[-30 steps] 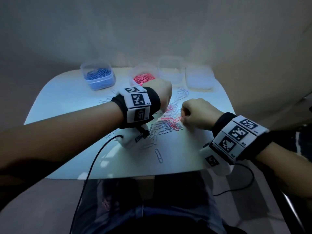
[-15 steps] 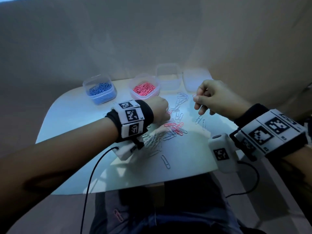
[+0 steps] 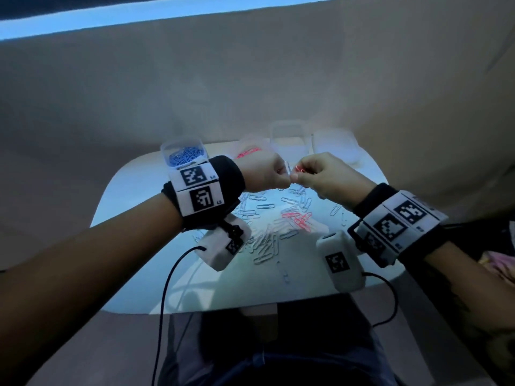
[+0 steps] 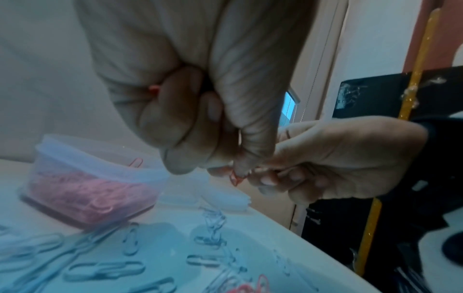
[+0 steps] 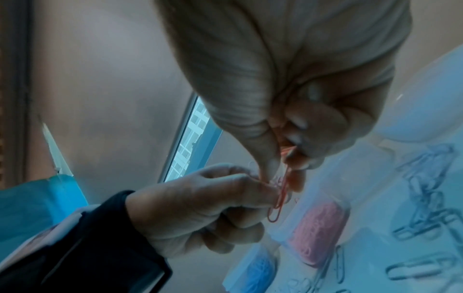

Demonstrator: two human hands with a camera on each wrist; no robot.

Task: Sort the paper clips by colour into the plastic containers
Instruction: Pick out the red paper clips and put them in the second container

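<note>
While raised above the table (image 3: 145, 274), left hand (image 3: 267, 174), right hand (image 3: 326, 176), fingers pinching pink clips (image 5: 278, 200).

The left wristband (image 3: 199, 188), left of centre in the head view, bears black-and-white square code markers with tiny labels beside them, seemingly "L4" and "L5". The right wristband (image 3: 398, 221), at the right, carries similar markers; its small labels are too blurred to read.
</note>
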